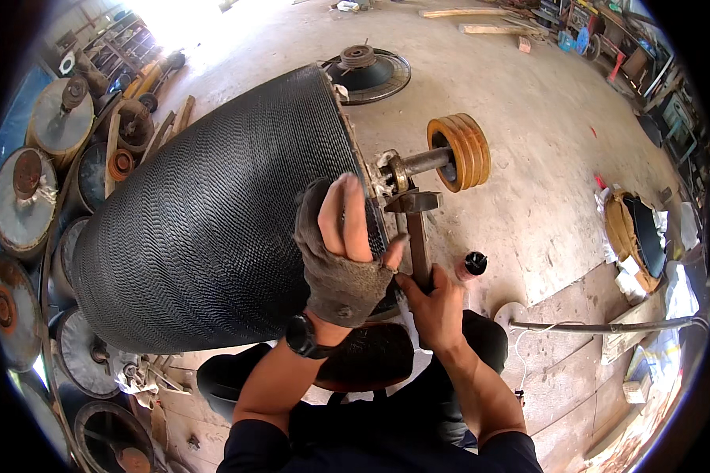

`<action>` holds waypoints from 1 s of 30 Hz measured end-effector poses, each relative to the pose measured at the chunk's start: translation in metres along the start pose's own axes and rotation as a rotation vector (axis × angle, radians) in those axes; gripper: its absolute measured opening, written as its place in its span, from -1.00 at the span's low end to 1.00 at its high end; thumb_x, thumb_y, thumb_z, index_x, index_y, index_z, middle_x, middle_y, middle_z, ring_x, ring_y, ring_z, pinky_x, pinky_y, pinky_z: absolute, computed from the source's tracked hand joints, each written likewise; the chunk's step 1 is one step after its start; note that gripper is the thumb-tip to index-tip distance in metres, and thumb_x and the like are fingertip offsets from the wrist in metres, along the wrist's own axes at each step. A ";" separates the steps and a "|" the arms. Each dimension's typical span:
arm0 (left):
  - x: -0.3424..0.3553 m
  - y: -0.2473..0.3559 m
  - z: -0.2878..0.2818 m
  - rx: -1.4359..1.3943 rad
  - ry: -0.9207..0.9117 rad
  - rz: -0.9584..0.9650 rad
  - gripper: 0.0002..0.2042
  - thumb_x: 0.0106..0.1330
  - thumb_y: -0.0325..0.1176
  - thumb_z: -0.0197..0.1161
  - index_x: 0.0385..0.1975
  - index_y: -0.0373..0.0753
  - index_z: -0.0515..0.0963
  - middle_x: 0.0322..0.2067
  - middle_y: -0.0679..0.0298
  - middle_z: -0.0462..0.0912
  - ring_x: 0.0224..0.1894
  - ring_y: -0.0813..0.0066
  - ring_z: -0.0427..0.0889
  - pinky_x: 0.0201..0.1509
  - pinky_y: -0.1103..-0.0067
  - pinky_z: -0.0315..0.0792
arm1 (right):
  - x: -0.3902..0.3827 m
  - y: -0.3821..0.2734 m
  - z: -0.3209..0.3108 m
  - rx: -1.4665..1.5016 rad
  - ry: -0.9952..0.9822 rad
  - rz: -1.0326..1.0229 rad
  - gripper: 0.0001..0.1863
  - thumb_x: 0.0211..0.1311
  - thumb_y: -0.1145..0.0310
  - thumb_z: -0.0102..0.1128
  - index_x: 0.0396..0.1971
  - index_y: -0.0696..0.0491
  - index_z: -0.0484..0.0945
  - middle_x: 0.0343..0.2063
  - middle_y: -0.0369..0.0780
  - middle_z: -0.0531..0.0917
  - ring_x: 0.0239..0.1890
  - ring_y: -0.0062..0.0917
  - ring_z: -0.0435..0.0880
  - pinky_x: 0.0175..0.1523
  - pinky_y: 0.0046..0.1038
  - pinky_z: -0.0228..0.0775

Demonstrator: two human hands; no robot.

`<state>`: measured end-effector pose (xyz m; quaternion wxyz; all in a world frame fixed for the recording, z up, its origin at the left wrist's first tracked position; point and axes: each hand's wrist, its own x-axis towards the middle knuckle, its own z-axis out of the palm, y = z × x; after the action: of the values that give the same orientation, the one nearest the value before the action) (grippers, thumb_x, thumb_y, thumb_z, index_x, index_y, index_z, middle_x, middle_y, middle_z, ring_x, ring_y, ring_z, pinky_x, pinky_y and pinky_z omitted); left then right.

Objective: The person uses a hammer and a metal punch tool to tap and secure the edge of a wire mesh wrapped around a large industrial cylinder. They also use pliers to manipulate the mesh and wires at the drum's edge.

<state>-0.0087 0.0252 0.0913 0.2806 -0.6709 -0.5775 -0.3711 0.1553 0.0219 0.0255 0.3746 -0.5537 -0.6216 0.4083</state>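
A large drum (213, 205) with a black, finely ridged surface lies across in front of me. A metal axle (426, 162) sticks out of its right end and carries an orange grooved pulley (467, 152). My left hand (343, 260), in a worn grey glove with bare fingertips, is at the drum's right edge, fingers stretched and thumb apart. Whether its palm touches the drum is hard to tell. My bare right hand (435, 307) grips the handle of a hammer (419, 240). The hammer's dark head is up beside the axle, near the drum's end.
Several round metal-ended drums (25, 201) are stacked along the left. Beyond the big drum, a black cone-shaped part with a pulley (363, 71) stands on the concrete floor. A small dark-topped container (475, 264) is right of my hand. A pole (607, 325) and an open sack (633, 236) lie farther right.
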 end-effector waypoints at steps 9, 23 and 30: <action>-0.028 0.002 0.023 0.046 0.087 -0.084 -0.24 0.49 0.13 0.07 0.40 -0.48 0.27 0.37 -0.21 0.30 0.32 -0.26 0.41 0.36 -0.04 0.35 | -0.005 0.006 -0.002 -0.116 0.095 -0.195 -0.65 0.29 0.28 0.46 -0.40 0.24 0.52 -0.60 -0.04 0.65 -0.56 -0.36 0.65 -0.42 -0.28 0.43; -0.038 -0.004 0.029 -0.002 0.114 -0.082 -0.33 0.46 -0.09 0.20 0.38 -0.52 0.28 0.38 -0.22 0.30 0.31 -0.21 0.44 0.36 0.02 0.38 | -0.013 -0.015 -0.030 -0.288 0.076 -0.403 -0.73 0.59 0.26 0.00 -0.11 0.21 0.45 -0.55 0.09 0.64 -0.45 0.16 0.67 -0.42 -0.09 0.41; -0.037 -0.001 0.024 -0.014 0.091 -0.111 -0.39 0.45 -0.19 0.20 0.35 -0.52 0.33 0.37 -0.21 0.32 0.34 -0.17 0.44 0.41 0.02 0.34 | -0.014 -0.026 -0.033 -0.277 0.114 -0.346 -0.77 0.58 0.33 -0.04 -0.15 0.20 0.49 -0.49 0.10 0.69 -0.44 0.06 0.73 -0.40 -0.17 0.51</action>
<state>-0.0073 0.0241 0.0473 0.2810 -0.6220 -0.5980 -0.4201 0.1771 0.0096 0.0618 0.3941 -0.5070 -0.7353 0.2169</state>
